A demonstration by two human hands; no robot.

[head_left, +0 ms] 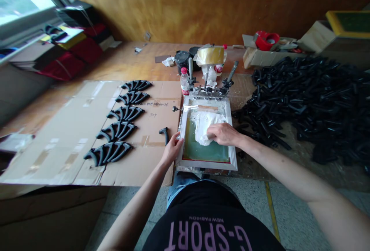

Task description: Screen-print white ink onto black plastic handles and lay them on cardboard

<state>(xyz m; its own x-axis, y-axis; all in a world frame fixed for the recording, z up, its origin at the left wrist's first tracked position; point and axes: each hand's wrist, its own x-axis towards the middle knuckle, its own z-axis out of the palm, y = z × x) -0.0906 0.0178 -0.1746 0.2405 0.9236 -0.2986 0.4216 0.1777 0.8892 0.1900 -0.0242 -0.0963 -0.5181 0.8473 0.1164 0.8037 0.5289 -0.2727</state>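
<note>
A screen printing frame [233,150] with a green mesh lies flat in front of me, fixed at its far end to a metal hinge clamp [206,93]. My left hand [172,147] grips the frame's left edge, its fingers partly hidden. On the mesh, my right hand [222,133] is closed on a crumpled white cloth [208,122] and presses it down. A wooden-edged squeegee [208,108] rests across the far part of the frame. Just left of my left hand, a single black curved handle [164,134] lies on the cardboard.
Rows of black handles [108,153] sit on the cardboard sheet [138,170] at left. A large heap of black handles [303,104] covers the right side. Behind the clamp stand a red-capped bottle [184,81] and dark tubs [182,61]. A box with red tape [267,41] is farther right.
</note>
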